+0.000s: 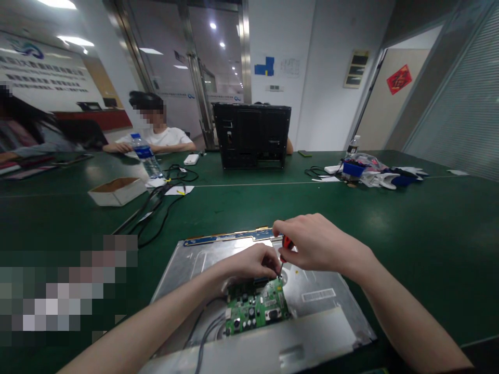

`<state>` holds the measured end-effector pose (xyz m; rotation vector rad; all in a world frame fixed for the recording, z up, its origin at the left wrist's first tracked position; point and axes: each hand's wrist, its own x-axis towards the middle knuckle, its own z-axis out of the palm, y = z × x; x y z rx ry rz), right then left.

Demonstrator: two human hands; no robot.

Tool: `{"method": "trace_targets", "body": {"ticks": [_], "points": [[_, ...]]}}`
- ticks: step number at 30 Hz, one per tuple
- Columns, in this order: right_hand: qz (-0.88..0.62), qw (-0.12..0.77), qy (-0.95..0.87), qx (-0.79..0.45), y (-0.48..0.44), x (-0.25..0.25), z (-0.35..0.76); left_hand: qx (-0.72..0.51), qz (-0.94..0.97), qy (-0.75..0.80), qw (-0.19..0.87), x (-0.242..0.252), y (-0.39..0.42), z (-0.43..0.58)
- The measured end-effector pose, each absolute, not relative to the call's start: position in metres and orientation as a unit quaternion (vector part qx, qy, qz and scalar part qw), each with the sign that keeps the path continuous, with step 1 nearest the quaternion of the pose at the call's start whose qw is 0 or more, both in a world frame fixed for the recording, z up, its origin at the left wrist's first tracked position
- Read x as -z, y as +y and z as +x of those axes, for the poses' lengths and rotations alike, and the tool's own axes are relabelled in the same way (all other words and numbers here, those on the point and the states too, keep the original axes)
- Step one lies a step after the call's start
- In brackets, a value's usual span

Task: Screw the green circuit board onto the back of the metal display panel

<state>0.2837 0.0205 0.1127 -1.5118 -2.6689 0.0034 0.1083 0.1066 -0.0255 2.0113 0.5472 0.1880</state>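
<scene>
A screwdriver (pixel 287 243) with a red and black handle is gripped in my right hand (pixel 315 241), its shaft slanting down to the far right corner of a green circuit board (pixel 255 306). My left hand (pixel 255 261) is at the board's far edge, fingers curled close to the screwdriver's tip; whether they pinch a small part there is hidden. The board lies on the metal back of a flat display panel (pixel 319 280). Along the panel's far edge runs a narrow blue circuit strip (pixel 222 239). Grey cables (pixel 210 332) reach the board's left side.
A black monitor housing (pixel 253 135) stands across the green table (pixel 409 234). At left are an open box (pixel 117 192), a water bottle (pixel 146 156) and black cables (pixel 156 208). A pile of bags and gloves (pixel 378 174) lies at right. People sit at the far left.
</scene>
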Motion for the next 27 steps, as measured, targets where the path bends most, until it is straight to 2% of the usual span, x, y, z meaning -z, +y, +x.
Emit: {"method": "trace_targets", "body": {"ticks": [5, 10, 17, 27], "points": [[-0.46, 0.042, -0.886, -0.034, 0.018, -0.113, 0.289, -0.075, 0.839, 0.231, 0.487, 0.022, 0.105, 0.108], [-0.499, 0.03, -0.866, 0.013, 0.02, -0.111, 0.284, -0.069, 0.852, 0.231, 0.466, 0.017, 0.101, 0.11], [-0.452, 0.025, -0.891, -0.004, 0.016, -0.113, 0.287, -0.081, 0.872, 0.241, 0.418, 0.019, 0.098, 0.11], [-0.506, 0.01, -0.861, 0.045, 0.019, -0.11, 0.278, -0.081, 0.886, 0.23, 0.395, 0.018, 0.093, 0.112]]}}
